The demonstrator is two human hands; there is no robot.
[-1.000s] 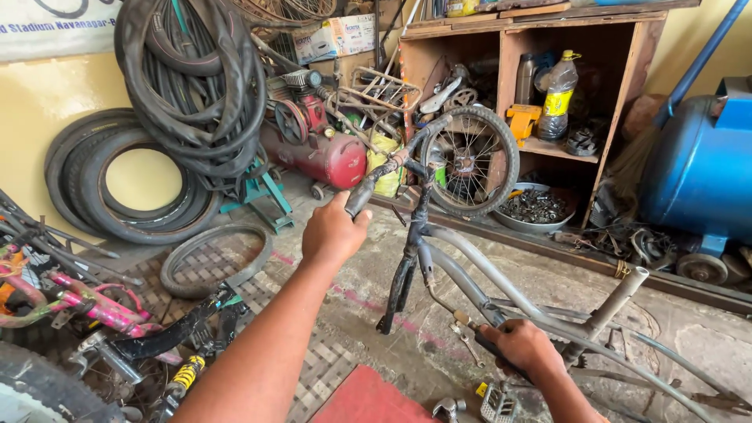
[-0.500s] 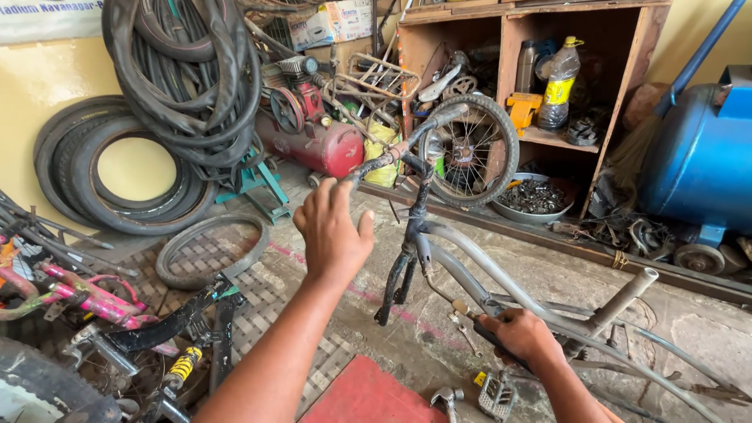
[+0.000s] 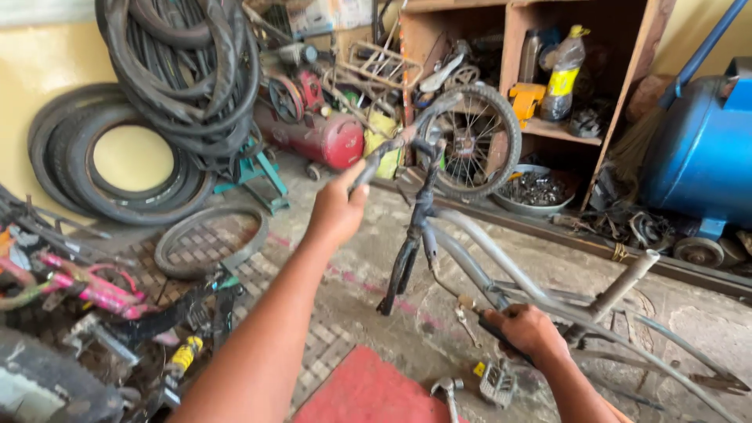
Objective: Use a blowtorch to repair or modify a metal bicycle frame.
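Head view shows a grey bike frame (image 3: 501, 270) with no wheels, standing on the dirty floor (image 3: 392, 258) in the middle. Behind it sit a big blue tank (image 3: 697, 149), black tires (image 3: 188, 70) and a spoked wheel (image 3: 474, 141). Left hand (image 3: 338, 210) is wrapped around the handlebar grip (image 3: 376, 160). Right hand (image 3: 526, 330) is closed tight on a dark tool handle by the frame's bottom. A small pedal (image 3: 496, 382) lies just below.

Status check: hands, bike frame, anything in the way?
Left hand grips handlebar. Right hand clamped on bike frame. Pedal and hammer on floor below.
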